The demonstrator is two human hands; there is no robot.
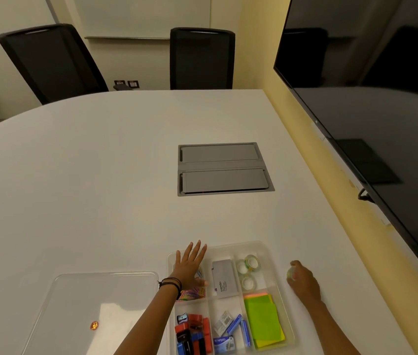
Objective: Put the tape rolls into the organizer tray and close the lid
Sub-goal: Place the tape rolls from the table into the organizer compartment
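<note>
A clear organizer tray [266, 248] with several compartments lies at the table's near edge. Its far right compartment holds three tape rolls [248, 270]. My left hand [188, 267] rests flat, fingers spread, over the tray's far left compartment. Just right of the tray, my right hand [305, 281] sits on the table, closed around another tape roll [291, 273]. The clear lid [92, 303] lies flat on the table to the left of the tray, with a small orange sticker on it.
Other compartments hold a grey box [224, 278], green sticky notes [263, 319], sharpeners and erasers [194, 331], staple boxes [231, 329]. A grey cable hatch [224, 169] sits mid-table. A large dark screen [371, 111] hangs at right. Two black chairs [201, 58] stand beyond.
</note>
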